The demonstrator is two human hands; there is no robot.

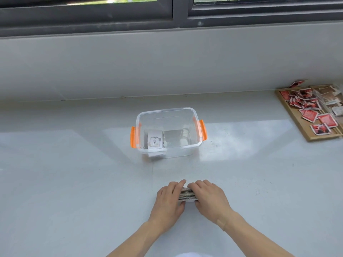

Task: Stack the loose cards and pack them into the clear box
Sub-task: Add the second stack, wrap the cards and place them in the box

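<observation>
A pack of cards (pixel 187 194) stands on edge on the pale counter near me, its striped edges showing. My left hand (pixel 169 199) presses against its left side and my right hand (pixel 210 198) against its right side, so the pack is squeezed between them. Farther back stands the clear box (pixel 185 110) with orange latches, open at the top. Inside it, at the left, lies a stack of cards (pixel 155 141) whose top card reads "love". The right part of the box floor shows only reflections.
A wooden tray (pixel 297 119) with several red and brown sachets sits at the far right of the counter. A grey wall and a dark window frame (pixel 172 17) rise behind the box.
</observation>
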